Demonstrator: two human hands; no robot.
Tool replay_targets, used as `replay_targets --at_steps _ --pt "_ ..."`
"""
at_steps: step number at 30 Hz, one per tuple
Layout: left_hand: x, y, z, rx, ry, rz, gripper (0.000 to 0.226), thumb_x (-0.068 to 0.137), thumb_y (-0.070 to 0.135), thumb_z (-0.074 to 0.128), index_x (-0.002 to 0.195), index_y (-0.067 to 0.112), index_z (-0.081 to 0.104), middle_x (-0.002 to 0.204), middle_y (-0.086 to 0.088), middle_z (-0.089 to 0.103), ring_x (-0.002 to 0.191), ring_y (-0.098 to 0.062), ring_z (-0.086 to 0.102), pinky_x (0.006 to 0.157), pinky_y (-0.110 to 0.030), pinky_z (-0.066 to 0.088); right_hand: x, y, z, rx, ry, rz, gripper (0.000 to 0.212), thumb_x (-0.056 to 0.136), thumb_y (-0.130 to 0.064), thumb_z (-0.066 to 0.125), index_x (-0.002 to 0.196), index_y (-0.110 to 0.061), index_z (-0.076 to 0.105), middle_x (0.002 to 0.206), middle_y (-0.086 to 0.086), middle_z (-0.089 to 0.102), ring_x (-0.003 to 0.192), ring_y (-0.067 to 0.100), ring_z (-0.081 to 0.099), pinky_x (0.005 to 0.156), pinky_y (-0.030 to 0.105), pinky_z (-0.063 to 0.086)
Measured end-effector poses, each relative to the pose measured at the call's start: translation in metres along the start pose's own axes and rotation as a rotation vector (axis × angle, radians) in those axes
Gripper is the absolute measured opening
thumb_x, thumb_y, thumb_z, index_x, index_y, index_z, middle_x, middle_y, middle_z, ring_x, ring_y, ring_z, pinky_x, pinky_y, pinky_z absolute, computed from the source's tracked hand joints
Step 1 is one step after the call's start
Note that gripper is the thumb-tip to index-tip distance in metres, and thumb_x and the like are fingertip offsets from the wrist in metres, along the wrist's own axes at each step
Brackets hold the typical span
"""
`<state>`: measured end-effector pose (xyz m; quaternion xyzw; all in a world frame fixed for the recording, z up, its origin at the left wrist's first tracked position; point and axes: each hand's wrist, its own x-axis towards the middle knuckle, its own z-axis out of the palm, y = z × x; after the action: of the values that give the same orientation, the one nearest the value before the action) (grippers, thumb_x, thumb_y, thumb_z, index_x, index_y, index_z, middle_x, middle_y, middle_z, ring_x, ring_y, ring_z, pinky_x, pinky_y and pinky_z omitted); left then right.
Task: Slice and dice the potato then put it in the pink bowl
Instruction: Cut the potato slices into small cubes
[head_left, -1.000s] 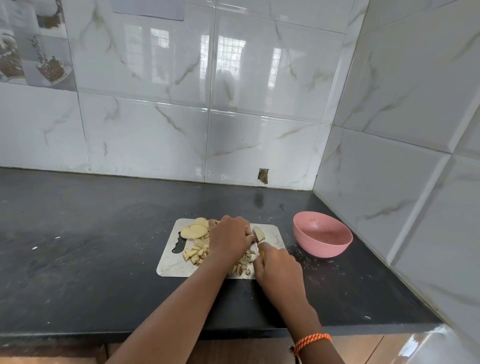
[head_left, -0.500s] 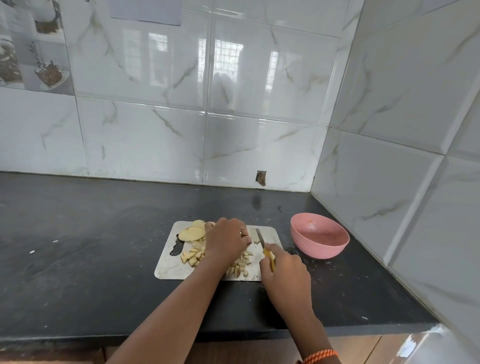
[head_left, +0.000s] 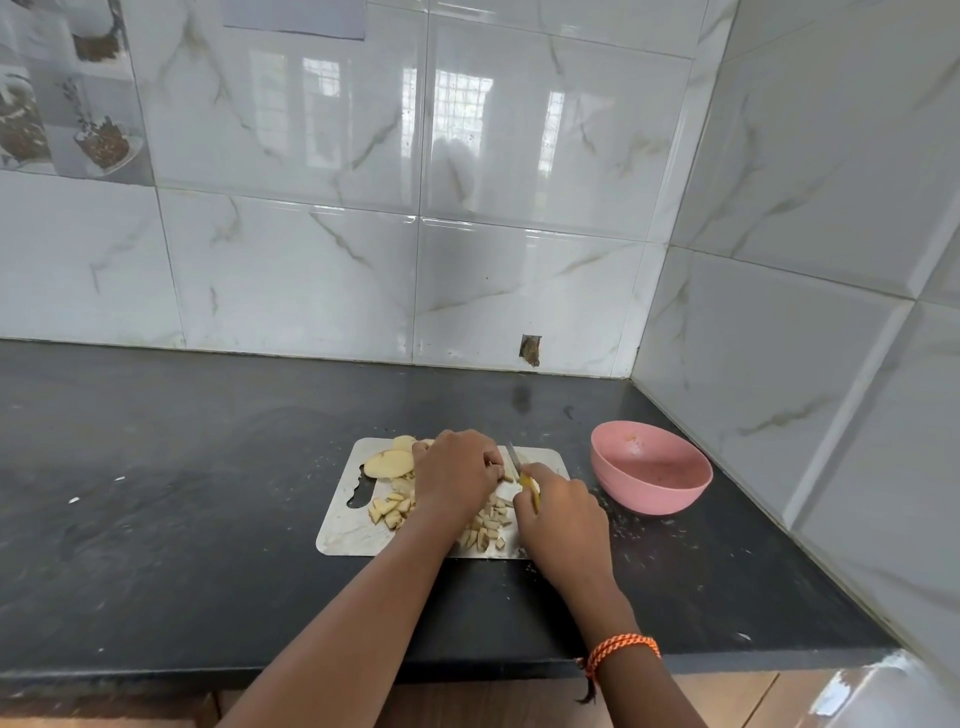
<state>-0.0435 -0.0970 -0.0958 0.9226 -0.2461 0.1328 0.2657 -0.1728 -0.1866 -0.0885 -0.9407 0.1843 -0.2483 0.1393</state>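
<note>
The left hand (head_left: 457, 470) is curling its fingers down over a potato piece on the cutting board (head_left: 343, 525), mostly hiding it. The right hand (head_left: 563, 512) is gripping the knife (head_left: 515, 460), blade pointing away, just right of those fingers. Diced potato (head_left: 488, 525) is lying nearer the board's front edge, slices (head_left: 388, 463) at its far left. The pink bowl (head_left: 652, 467) is standing right of the board, unobstructed.

A dark stone countertop (head_left: 182, 467) runs into a corner between two walls of glossy white tiles with faint marble veining (head_left: 519, 156). Bright window reflections (head_left: 457, 104) gleam on the back wall. A small chipped hole (head_left: 530, 349) marks its lowest tile row.
</note>
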Motion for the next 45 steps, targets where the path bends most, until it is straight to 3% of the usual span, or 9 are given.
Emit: replay_targets --at_steps 5,16,19,24,28,31,37,41,45 --pt "0.001 0.0 0.002 0.009 0.014 -0.006 0.019 0.092 0.033 0.068 0.078 0.038 0.079 0.09 0.02 0.074 0.1 -0.008 0.061 0.104 -0.049 0.037 0.0 -0.001 0.002 -0.056 -0.045 -0.019 0.031 0.099 -0.033 0.043 0.125 -0.03 0.06 0.102 0.006 0.069 0.094 0.029 0.065 0.074 0.039 0.05" --pt "0.004 0.002 0.009 0.075 0.022 -0.012 0.019 0.09 0.031 0.061 0.076 0.033 0.074 0.077 0.015 0.069 0.09 -0.011 0.06 0.1 -0.049 0.039 -0.031 -0.003 -0.007 -0.1 -0.048 -0.033 0.017 0.099 -0.034 0.041 0.106 -0.027 0.056 0.087 0.003 0.059 0.079 0.028 0.059 0.064 0.039 0.042" --pt "0.004 0.002 0.011 0.09 0.04 -0.019 0.02 0.087 0.026 0.059 0.074 0.031 0.073 0.073 0.014 0.068 0.086 -0.011 0.061 0.098 -0.048 0.042 -0.043 0.002 -0.012 -0.067 -0.042 -0.014 0.022 0.099 -0.036 0.044 0.113 -0.031 0.059 0.09 -0.001 0.065 0.08 0.022 0.061 0.069 0.038 0.05" --pt "0.004 0.001 0.013 0.1 0.044 -0.022 0.02 0.087 0.025 0.06 0.073 0.031 0.072 0.07 0.014 0.067 0.083 -0.011 0.062 0.098 -0.048 0.043 -0.055 0.009 -0.02 0.001 -0.007 0.013 0.036 0.1 -0.037 0.048 0.133 -0.037 0.061 0.106 0.002 0.071 0.096 0.024 0.064 0.079 0.038 0.048" --pt "0.004 0.0 0.012 0.082 0.047 -0.024 0.021 0.088 0.026 0.062 0.073 0.032 0.074 0.071 0.015 0.067 0.082 -0.009 0.062 0.099 -0.046 0.041 -0.042 0.005 -0.018 0.057 0.084 0.034 0.041 0.1 -0.036 0.047 0.139 -0.035 0.06 0.097 0.0 0.074 0.085 0.02 0.065 0.076 0.039 0.054" --pt "0.005 -0.002 0.011 0.05 0.061 -0.046 0.021 0.089 0.025 0.062 0.071 0.03 0.073 0.072 0.015 0.068 0.081 -0.008 0.062 0.1 -0.045 0.041 -0.027 0.002 -0.013 0.049 0.051 0.015 0.041 0.1 -0.034 0.045 0.138 -0.033 0.06 0.091 0.0 0.072 0.079 0.018 0.064 0.069 0.038 0.053" --pt "0.005 -0.002 0.01 0.035 0.045 -0.056 0.023 0.088 0.025 0.062 0.067 0.028 0.071 0.072 0.014 0.068 0.079 -0.009 0.061 0.099 -0.044 0.042 -0.003 -0.004 -0.005 -0.009 -0.025 -0.006 0.037 0.098 -0.031 0.046 0.13 -0.032 0.062 0.097 0.002 0.072 0.087 0.024 0.064 0.07 0.037 0.049" --pt "0.004 -0.001 0.008 0.04 0.036 -0.049 0.023 0.088 0.025 0.062 0.067 0.028 0.072 0.07 0.014 0.066 0.079 -0.009 0.06 0.1 -0.045 0.043 -0.003 -0.001 -0.001 -0.036 -0.002 -0.02 0.038 0.098 -0.033 0.045 0.134 -0.033 0.059 0.095 0.001 0.072 0.083 0.021 0.065 0.07 0.038 0.054" --pt "0.002 0.001 0.004 0.017 0.01 -0.038 0.017 0.088 0.032 0.065 0.075 0.032 0.076 0.077 0.017 0.069 0.089 -0.01 0.061 0.1 -0.046 0.043 -0.004 -0.001 -0.001 -0.045 0.025 -0.016 0.036 0.1 -0.032 0.044 0.132 -0.032 0.059 0.094 0.002 0.071 0.083 0.022 0.064 0.067 0.036 0.049"
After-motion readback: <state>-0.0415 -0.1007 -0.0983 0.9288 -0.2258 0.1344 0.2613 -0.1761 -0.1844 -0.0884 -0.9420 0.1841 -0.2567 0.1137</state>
